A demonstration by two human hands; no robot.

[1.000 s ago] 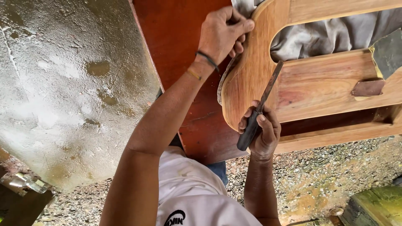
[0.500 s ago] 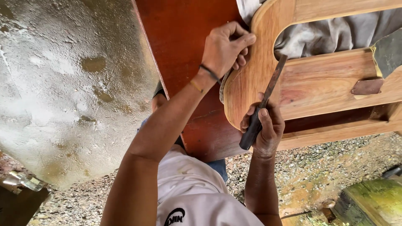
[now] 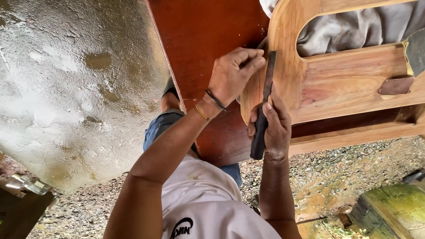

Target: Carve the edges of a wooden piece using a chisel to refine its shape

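While the right hand [image 3: 276,128] is clasping the dark handle of a file [image 3: 264,104] and the left hand [image 3: 232,75] is pinching its tip against the curved wooden frame [image 3: 283,66], the blade is risking skidding onto those fingers.

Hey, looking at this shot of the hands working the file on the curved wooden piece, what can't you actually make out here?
All in the head view:
- Handle of the dark metal file: wrapped inside the right hand.
- File tip: tucked behind the left hand fingers.
- Pale curved wooden frame: cut off by the top and right edges.
- Grey cloth behind it: mostly hidden by the frame.
- Green mossy block: cropped at the corner.
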